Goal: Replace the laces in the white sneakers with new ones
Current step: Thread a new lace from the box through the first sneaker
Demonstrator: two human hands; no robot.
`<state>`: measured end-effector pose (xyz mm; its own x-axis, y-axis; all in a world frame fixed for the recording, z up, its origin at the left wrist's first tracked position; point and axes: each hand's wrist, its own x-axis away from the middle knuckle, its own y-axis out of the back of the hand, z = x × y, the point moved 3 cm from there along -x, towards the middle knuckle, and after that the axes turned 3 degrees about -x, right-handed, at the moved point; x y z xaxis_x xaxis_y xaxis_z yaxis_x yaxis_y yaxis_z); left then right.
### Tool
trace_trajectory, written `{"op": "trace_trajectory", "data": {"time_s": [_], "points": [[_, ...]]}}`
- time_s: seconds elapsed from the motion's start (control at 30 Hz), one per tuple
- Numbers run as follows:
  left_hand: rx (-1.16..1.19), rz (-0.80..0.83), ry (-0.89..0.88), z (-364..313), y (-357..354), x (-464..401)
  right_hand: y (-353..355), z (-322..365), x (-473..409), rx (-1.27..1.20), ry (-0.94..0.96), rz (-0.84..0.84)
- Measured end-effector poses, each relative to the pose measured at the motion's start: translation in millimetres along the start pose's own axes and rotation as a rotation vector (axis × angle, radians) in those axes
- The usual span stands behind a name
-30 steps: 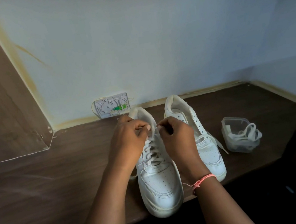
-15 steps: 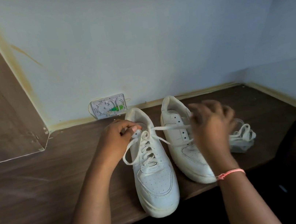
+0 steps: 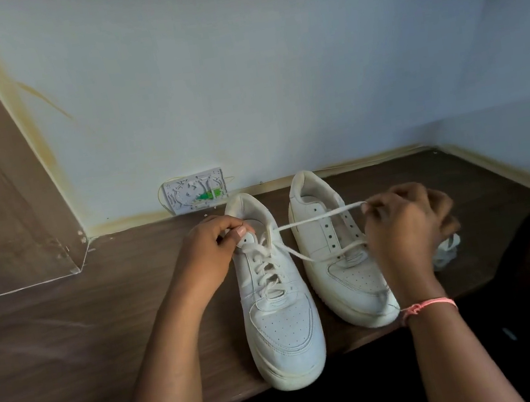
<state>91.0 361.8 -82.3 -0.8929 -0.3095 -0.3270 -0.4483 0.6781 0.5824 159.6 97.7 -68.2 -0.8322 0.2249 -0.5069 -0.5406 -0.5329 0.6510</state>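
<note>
From the head camera, two white leather low-top sneakers are sitting side by side on the dark wood-grain desk (image 3: 70,333), toes toward the person. The laced left-hand sneaker (image 3: 278,309) is carrying a flat white lace (image 3: 317,217) through its eyelets, while the right-hand sneaker (image 3: 336,252) is showing bare eyelets and only a short run of lace low on the tongue.

The left hand (image 3: 211,253) is curling its fingers at the laced sneaker's collar beside the top eyelet, probably to steady the shoe against the pull; whether it is pinching a lace end there I cannot tell. The right hand (image 3: 405,231) is pinching the lace's free end between its fingertips and is holding it out to the right, so the strand is stretching taut across the unlaced sneaker. I judge this to be the lace being drawn out of, or snugged through, the top eyelet.

Behind the right hand, a bundle of loose white laces (image 3: 446,249) is partly showing, likely kept there within reach. A white plastic wall box (image 3: 195,192) with a green insert is sitting against the pale blue wall. A pink cord bracelet (image 3: 427,306) is circling the right wrist.

Counted: two sneakers, two hands, one taut lace, one bundle, one wall box
</note>
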Motion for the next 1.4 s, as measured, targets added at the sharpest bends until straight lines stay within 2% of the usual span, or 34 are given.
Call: {"op": "trace_trajectory", "data": {"time_s": [0.17,0.27,0.33,0.4,0.47,0.53,0.77,0.83,0.97,1.13,1.27,1.4], "points": [[-0.003,-0.007,0.009,-0.9,-1.2,-0.1,-22.2,52.9,31.7,-0.118,0.298,0.164],[-0.012,-0.002,0.004,-2.6,-0.8,0.1,-39.6,69.1,51.8,-0.085,0.417,0.233],[-0.023,-0.002,-0.004,-2.5,-0.4,0.4,-36.3,60.3,40.9,-0.076,0.370,0.161],[-0.030,0.000,-0.013,-2.4,-0.3,0.3,-22.4,38.9,20.3,-0.023,0.244,0.050],[-0.016,0.005,-0.015,-2.2,-0.9,0.2,-8.2,15.2,4.4,0.017,0.116,-0.005],[-0.011,0.003,-0.015,-1.7,-1.0,0.0,-1.1,7.3,1.8,0.024,0.069,-0.023],[-0.025,-0.002,-0.010,-4.7,-0.9,1.0,-35.9,65.3,47.9,-0.087,0.399,0.197],[-0.036,0.000,-0.012,-3.6,-1.3,0.1,-40.7,66.4,51.8,-0.076,0.411,0.200],[-0.063,0.004,-0.019,-3.2,-1.4,-0.9,-30.2,59.1,39.2,-0.092,0.348,0.103],[-0.026,-0.029,-0.023,-9.1,1.2,1.5,-19.0,60.4,40.0,-0.154,0.406,0.117],[0.018,-0.140,-0.108,-32.9,4.5,4.5,-10.7,62.1,41.6,-0.055,0.482,0.273],[0.063,-0.070,-0.154,-60.6,1.7,9.8,-7.1,65.5,49.9,0.128,0.526,0.454]]}}
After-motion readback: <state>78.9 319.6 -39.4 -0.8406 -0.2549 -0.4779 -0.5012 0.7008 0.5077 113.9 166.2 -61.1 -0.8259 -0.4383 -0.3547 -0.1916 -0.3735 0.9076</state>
